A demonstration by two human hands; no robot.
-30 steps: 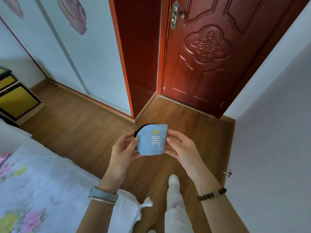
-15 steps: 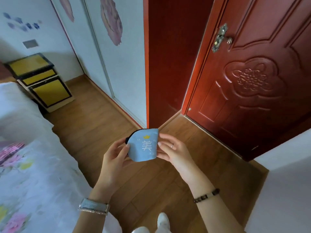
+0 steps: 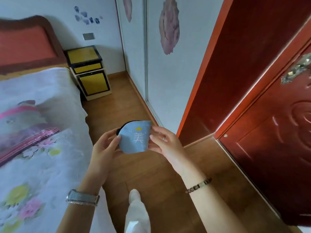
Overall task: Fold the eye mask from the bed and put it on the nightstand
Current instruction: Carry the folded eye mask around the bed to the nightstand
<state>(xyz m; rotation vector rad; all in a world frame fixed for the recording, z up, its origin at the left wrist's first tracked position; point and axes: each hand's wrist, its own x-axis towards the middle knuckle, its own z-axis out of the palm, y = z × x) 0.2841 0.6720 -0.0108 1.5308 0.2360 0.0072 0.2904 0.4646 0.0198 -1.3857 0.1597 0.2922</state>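
A light blue eye mask [image 3: 134, 137], folded in half with a white character and a yellow crown on it, is held in front of me above the wooden floor. My left hand [image 3: 105, 148] pinches its left edge and my right hand [image 3: 165, 143] pinches its right edge. A black strap edge shows behind its top left. The yellow nightstand [image 3: 87, 71] with black trim stands far ahead at the left, beside the bed's [image 3: 33, 132] head end, well beyond the mask.
The bed with a floral cover fills the left side, with a red headboard [image 3: 25, 44] behind it. White wardrobe doors [image 3: 168, 73] and a red door [image 3: 269, 123] line the right. A strip of wooden floor [image 3: 121, 101] runs between the bed and the wardrobe toward the nightstand.
The view has swung left, bringing the bed, headboard and nightstand into sight and pushing the red door to the right. Both hands keep the same hold on the folded mask.
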